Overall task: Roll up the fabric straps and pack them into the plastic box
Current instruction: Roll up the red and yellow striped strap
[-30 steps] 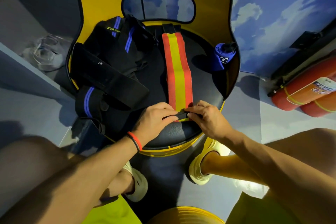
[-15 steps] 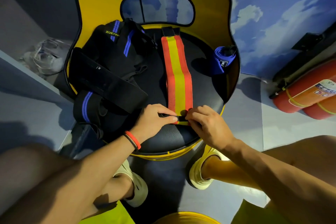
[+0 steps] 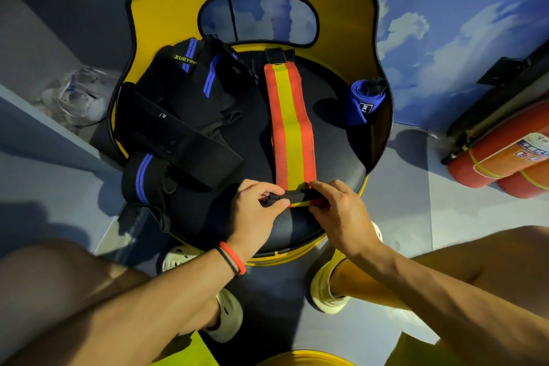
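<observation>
Now the near end of the red-and-yellow strap [image 3: 289, 128] is turning over on itself: a moment ago it was lying flat under the fingertips, and its black tab [image 3: 294, 195] is curling into a first tight fold, so the rolling is getting under way. The left hand [image 3: 255, 212] is pinching the tab's left end between thumb and fingers, the right hand [image 3: 341, 212] is gripping the fold's right edge, both at the front of the chair seat [image 3: 335, 142]. The rest is stretching flat away towards the backrest. A blue strap [image 3: 364, 101] is sitting rolled at the seat's right edge; black straps [image 3: 184, 116] are waiting heaped on the left. A clear container [image 3: 74, 98], probably the plastic box, is lying well apart, far left.
</observation>
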{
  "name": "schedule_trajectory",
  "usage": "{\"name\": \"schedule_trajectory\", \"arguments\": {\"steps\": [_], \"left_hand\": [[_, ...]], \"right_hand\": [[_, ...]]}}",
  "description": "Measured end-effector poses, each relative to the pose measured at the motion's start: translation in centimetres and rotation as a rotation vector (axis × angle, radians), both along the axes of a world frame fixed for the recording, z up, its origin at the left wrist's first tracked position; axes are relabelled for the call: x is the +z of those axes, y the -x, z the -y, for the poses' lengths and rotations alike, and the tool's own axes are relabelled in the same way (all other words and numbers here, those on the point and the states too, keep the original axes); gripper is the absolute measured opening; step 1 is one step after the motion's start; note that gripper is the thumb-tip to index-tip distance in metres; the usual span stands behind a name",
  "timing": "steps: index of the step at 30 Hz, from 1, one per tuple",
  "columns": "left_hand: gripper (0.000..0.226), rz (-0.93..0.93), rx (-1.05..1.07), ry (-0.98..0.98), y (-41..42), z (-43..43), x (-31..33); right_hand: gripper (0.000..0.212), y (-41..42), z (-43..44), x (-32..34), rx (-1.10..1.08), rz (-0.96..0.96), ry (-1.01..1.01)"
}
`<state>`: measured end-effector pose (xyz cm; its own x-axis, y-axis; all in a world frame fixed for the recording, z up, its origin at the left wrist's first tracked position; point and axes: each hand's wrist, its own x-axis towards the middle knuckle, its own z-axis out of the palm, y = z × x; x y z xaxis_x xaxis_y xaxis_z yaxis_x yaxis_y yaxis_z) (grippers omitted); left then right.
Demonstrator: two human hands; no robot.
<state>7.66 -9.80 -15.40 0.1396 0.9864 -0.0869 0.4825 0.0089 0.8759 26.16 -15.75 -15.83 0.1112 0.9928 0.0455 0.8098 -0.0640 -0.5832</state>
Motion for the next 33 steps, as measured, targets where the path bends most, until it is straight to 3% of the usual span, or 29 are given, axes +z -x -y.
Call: {"name": "schedule_trajectory", "arguments": {"steps": [6, 12, 17, 24, 27, 33], "left_hand": [[0.015, 0.071, -0.049, 0.042, -0.6, 0.4, 0.5], [0.011, -0.038, -0.193, -0.143, 0.5, -0.3, 0.6], [0.024, -0.209, -0.397, -0.241, 1.1, -0.7, 1.2], [0.034, -0.089, -0.234, -0.106, 0.9, -0.5, 1.0], [0.035, 0.0, -0.21, -0.048, 1.0, -0.3, 1.0], [0.033, -0.118, -0.249, -0.117, 1.2, 0.0, 1.1]], "right_hand": [[0.05, 0.3, 0.4, 0.3, -0.031, -0.025, 0.003], [0.038, -0.6, 0.2, 0.3, 0.108, 0.093, -0.02], [0.039, -1.2, 0.1, 0.1, 0.169, 0.167, -0.024], [0.032, -0.6, 0.2, 0.2, 0.088, 0.007, -0.039], [0.033, -0.6, 0.3, 0.4, 0.122, 0.056, -0.041], [0.035, -0.4, 0.1, 1.2, 0.215, 0.19, -0.114]]}}
